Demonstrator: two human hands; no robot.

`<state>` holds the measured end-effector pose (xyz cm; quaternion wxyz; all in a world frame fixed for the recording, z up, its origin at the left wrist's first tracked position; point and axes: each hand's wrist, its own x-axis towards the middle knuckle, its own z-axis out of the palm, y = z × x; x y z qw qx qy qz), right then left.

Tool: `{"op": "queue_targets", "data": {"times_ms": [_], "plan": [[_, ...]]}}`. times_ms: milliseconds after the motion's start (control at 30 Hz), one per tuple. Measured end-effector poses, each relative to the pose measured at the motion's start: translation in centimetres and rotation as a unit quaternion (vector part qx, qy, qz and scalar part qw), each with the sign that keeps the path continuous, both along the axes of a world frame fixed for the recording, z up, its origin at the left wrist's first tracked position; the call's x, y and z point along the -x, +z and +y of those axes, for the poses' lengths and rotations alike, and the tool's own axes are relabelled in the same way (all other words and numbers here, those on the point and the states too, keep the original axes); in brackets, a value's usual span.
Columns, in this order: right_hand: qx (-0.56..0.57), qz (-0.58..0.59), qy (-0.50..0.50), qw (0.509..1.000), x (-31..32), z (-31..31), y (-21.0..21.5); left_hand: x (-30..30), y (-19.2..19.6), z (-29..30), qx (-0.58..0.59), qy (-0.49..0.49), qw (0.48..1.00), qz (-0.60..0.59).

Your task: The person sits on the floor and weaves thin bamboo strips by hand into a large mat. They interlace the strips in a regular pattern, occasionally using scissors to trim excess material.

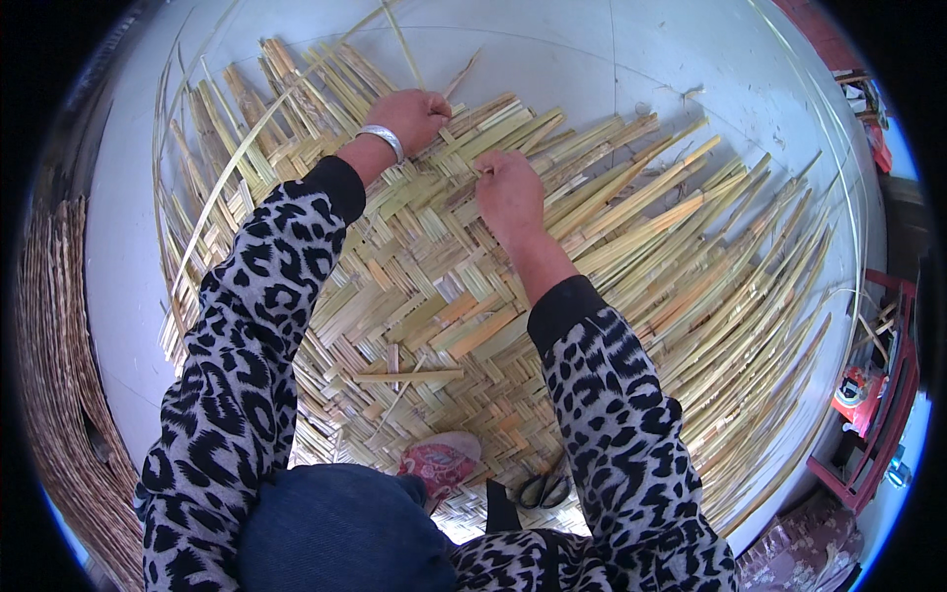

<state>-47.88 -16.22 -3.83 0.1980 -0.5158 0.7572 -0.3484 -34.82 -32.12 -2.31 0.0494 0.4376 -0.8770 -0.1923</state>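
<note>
My left hand is curled shut around a bamboo strip at the far edge of the woven mat, which lies spread on the pale floor. My right hand pinches another strip just beside it, fingers closed. Scissors lie near my knee.

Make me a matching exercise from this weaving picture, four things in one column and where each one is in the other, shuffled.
Things:
1. bracelet
2. pink shoe
3. red rack
4. loose strip

Places:
A. lying across the woven mat, between the two sleeves
B. on the left hand wrist
C. at the right edge, off the mat
D. on the mat's near edge, beside the blue-clad knee

Pairs: 1-B, 2-D, 3-C, 4-A
</note>
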Motion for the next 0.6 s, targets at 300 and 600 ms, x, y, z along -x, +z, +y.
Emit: {"op": "queue_targets", "data": {"times_ms": [300,600], "plan": [[-0.056,0.022,0.064,0.996,-0.2,1.5,0.9,-1.3,-0.3,0.3,-0.005,-0.002,1.000,0.001],[0.013,0.204,0.153,0.967,-1.5,3.6,0.8,-5.6,-1.5,8.3,0.107,-0.008,0.973,0.205]]}}
